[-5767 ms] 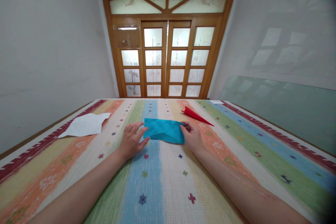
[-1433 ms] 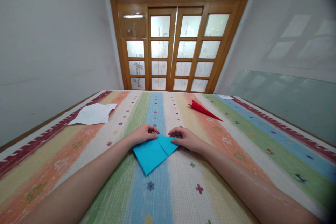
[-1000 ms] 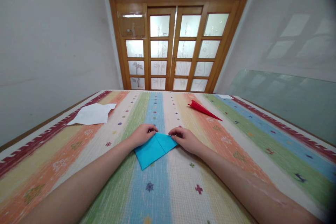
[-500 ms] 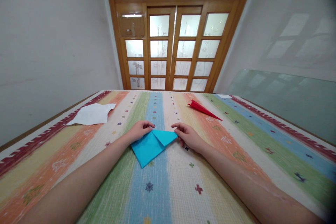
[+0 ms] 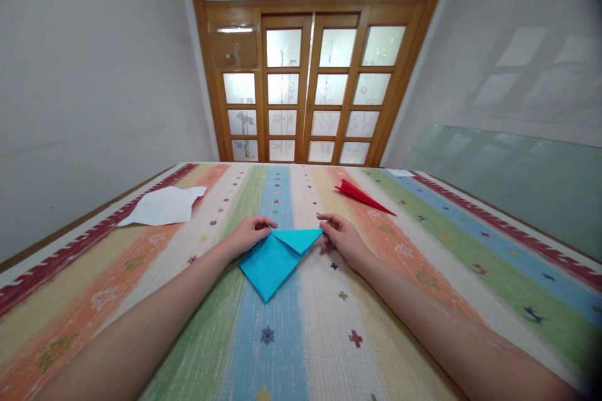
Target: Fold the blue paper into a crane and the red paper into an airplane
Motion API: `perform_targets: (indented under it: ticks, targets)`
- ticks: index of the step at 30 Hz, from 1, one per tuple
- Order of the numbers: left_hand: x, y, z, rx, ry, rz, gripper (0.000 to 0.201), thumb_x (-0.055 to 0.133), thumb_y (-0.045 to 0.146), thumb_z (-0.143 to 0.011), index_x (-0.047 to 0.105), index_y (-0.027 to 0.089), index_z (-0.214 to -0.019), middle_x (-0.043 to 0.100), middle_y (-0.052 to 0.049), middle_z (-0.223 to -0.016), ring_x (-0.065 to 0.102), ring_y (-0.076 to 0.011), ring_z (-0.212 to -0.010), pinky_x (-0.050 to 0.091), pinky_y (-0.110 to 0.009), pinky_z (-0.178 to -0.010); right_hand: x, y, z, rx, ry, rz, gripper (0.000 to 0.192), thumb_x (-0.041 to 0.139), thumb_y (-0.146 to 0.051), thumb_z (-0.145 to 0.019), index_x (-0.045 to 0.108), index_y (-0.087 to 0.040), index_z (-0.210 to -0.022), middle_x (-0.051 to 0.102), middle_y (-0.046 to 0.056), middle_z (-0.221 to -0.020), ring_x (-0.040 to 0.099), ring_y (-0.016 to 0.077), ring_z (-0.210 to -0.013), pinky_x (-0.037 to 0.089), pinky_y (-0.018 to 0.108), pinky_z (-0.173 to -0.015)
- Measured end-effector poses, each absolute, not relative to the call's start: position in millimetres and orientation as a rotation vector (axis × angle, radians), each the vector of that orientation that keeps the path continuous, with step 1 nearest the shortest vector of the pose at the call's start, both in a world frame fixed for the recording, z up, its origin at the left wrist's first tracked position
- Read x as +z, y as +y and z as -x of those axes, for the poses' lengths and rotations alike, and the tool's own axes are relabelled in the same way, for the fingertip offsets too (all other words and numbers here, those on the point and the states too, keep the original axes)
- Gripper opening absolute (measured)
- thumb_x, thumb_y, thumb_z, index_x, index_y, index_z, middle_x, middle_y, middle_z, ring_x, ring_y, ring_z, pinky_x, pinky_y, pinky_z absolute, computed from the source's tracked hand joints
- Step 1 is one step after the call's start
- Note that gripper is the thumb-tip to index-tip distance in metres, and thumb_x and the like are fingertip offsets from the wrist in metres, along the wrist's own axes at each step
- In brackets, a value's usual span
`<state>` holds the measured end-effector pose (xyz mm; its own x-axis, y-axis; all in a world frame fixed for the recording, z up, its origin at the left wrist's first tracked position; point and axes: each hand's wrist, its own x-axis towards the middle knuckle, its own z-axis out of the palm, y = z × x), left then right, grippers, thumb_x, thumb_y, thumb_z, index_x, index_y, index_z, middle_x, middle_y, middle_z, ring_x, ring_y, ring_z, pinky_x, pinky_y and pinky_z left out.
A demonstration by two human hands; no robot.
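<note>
Pinching the far corners of the blue paper [image 5: 275, 257], your left hand [image 5: 248, 235] and right hand [image 5: 342, 239] had just turned a small triangular flap over along its far edge, so another crease looked begun. It lay flat on the striped woven cloth [image 5: 423, 263], thin and crisp, pointing toward you. A red paper dart [image 5: 362, 195] and white sheet [image 5: 162, 207] lay beyond.

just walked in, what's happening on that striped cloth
A person is folding a blue paper on the striped cloth. The left hand pins its far left corner, and the right hand pinches the right tip of a raised triangular flap. A red paper plane lies farther off on the right, a white sheet on the left.
</note>
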<state>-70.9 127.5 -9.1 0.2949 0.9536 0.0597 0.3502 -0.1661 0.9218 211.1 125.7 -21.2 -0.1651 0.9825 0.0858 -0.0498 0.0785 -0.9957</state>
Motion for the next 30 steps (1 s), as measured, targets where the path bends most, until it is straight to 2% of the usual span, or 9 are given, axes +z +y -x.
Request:
perform_targets:
  ticks: [6,13,17,21,27,30]
  targets:
    - [-11.6,129.4,73.0,0.835,1.155,-1.668,0.035,0.069,0.029,-0.074,0.071,0.015,-0.106,0.066,-0.003,-0.077,0.05,-0.0106,-0.057,0.035,-0.021,-0.051,-21.3,130.7,-213.6,1.326,-1.241,1.016,0.034,0.067,-0.037,-0.082,0.06,-0.022,-0.111,0.059,-0.004,-0.067,0.056,0.0091,-0.05,0.052,0.022,-0.05]
    - [-5.1,127.8,77.6,0.694,1.089,-1.578,0.036,0.066,0.025,-0.073,0.074,0.018,-0.107,0.067,-0.004,-0.08,0.049,-0.0104,-0.057,0.036,-0.021,-0.051,-23.4,129.5,-212.9,1.329,-1.253,0.996,0.038,0.072,-0.039,-0.078,0.061,-0.022,-0.11,0.058,-0.004,-0.067,0.053,0.0084,-0.051,0.047,0.021,-0.049]
    - [0.2,126.0,78.1,0.682,1.086,-1.515,0.035,0.066,0.036,-0.077,0.075,0.017,-0.106,0.064,-0.004,-0.074,0.047,-0.0104,-0.056,0.034,-0.022,-0.051,-22.7,127.0,-212.0,1.318,-1.286,0.994,0.038,0.072,-0.04,-0.078,0.062,-0.022,-0.11,0.056,-0.005,-0.064,0.053,0.0098,-0.053,0.049,0.023,-0.051]
    - [1.0,125.3,76.5,0.616,1.08,-1.632,0.043,0.075,0.039,-0.071,0.074,0.015,-0.108,0.069,-0.007,-0.082,0.051,-0.0127,-0.06,0.037,-0.024,-0.055,-22.5,127.1,-211.4,1.309,-1.289,0.984,0.037,0.072,-0.039,-0.078,0.063,-0.021,-0.109,0.055,-0.004,-0.065,0.053,0.0107,-0.054,0.048,0.023,-0.05]
    - [0.2,123.2,72.6,0.645,1.082,-1.59,0.032,0.077,0.033,-0.067,0.077,0.013,-0.092,0.07,-0.007,-0.078,0.053,-0.0127,-0.059,0.037,-0.025,-0.056,-20.5,126.8,-211.3,1.329,-1.237,0.952,0.038,0.062,-0.05,-0.085,0.063,-0.024,-0.112,0.058,0.001,-0.081,0.056,0.0114,-0.058,0.049,0.025,-0.052]
    - [-1.3,124.5,69.2,0.759,1.118,-1.551,0.031,0.077,0.033,-0.066,0.075,0.013,-0.09,0.069,-0.006,-0.077,0.053,-0.0128,-0.059,0.037,-0.024,-0.055,-16.7,122.9,-209.7,1.35,-1.282,0.873,0.044,0.056,-0.055,-0.088,0.063,-0.023,-0.117,0.057,0.004,-0.086,0.058,0.016,-0.07,0.053,0.027,-0.055]
